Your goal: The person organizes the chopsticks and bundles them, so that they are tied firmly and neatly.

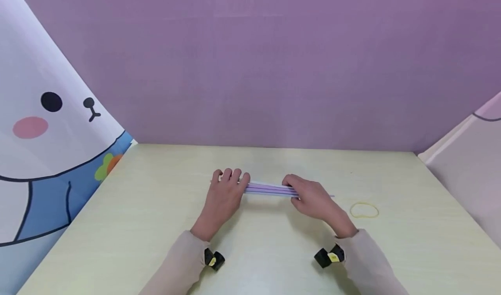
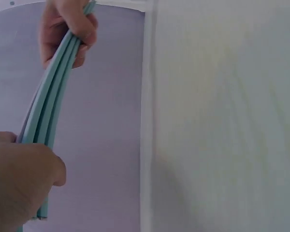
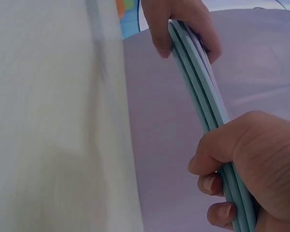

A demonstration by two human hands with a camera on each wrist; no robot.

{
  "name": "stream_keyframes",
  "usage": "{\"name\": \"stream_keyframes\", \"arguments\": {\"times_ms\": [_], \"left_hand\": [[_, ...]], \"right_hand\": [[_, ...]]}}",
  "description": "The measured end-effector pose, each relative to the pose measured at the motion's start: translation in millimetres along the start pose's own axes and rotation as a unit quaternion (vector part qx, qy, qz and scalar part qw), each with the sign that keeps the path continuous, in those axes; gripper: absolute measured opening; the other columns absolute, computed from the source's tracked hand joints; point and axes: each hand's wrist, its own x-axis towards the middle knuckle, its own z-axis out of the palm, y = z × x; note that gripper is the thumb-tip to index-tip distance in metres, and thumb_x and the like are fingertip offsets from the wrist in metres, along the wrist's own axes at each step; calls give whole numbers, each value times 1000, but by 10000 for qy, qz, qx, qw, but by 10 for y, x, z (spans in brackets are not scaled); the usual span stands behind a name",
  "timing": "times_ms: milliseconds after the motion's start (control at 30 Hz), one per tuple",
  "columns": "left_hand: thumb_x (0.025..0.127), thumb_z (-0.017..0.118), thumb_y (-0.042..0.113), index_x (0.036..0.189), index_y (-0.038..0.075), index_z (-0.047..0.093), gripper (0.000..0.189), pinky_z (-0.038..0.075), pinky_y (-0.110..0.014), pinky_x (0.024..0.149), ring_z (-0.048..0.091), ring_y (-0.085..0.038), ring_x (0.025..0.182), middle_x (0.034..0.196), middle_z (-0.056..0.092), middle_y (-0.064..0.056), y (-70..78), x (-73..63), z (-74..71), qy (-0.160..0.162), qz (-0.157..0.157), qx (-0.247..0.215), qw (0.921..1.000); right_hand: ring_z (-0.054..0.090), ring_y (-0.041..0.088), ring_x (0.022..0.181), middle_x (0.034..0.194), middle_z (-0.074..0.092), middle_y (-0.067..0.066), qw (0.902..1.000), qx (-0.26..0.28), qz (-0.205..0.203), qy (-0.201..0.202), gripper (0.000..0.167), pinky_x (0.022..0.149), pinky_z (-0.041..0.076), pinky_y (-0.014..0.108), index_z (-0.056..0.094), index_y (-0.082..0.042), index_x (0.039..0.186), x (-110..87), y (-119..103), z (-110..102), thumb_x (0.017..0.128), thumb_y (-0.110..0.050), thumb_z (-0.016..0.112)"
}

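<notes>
A person's two hands hold a bundle of sticks (image 1: 271, 189) just above a pale table (image 1: 270, 247), short of its far edge. The left hand (image 1: 225, 197) is closed about the bundle's left part, fingers bent over it. The right hand (image 1: 313, 197) grips the other end, thumb on one side and curled fingers on the other, as the right wrist view shows. Purple and teal lengths lie side by side between them, a tip poking out beyond each hand. Toward the table's right edge, just beside the right wrist, a yellow band (image 1: 364, 217) lies in a loose loop, touching neither hand. Small black cameras sit at the cuffs of both pale sleeves (image 1: 368, 260). A purple backdrop (image 1: 274, 69) rises along the far edge; a printed cartoon animal (image 1: 58, 156) fills the panel by the left edge.
</notes>
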Motion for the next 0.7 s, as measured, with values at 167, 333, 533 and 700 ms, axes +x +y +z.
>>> {"name": "stream_keyframes", "arguments": {"times_ms": [167,333,533,700], "left_hand": [[87,52,5,87,10,53,5,45,-38,74,54,-22,71,77,55,-5,-18,71,-40,174,-54,151,9997],[88,50,6,79,9,52,10,44,-34,63,54,-21,64,69,56,-5,0,155,-70,431,-204,196,9987],[92,54,12,69,9,59,23,42,-29,52,55,-20,53,60,60,-4,21,217,-100,977,-426,332,9937],[104,35,25,61,8,63,54,35,-25,45,52,-17,43,51,59,-3,19,223,-123,1605,-590,540,9838]], "right_hand": [[43,7,61,85,60,-3,9998,-135,-116,110,31,51,35,20,53,-13,99,73,-46,-94,75,6,60],[43,7,60,85,61,-4,9993,-314,-6,217,31,51,35,22,54,-14,98,100,-60,-172,75,5,60],[42,6,57,83,60,-5,9984,-428,-14,378,32,49,33,21,54,-14,98,94,-118,-219,73,7,58],[45,7,61,86,60,-4,9971,-475,-131,578,33,50,34,20,55,-13,99,92,-183,-251,73,7,58]]}}
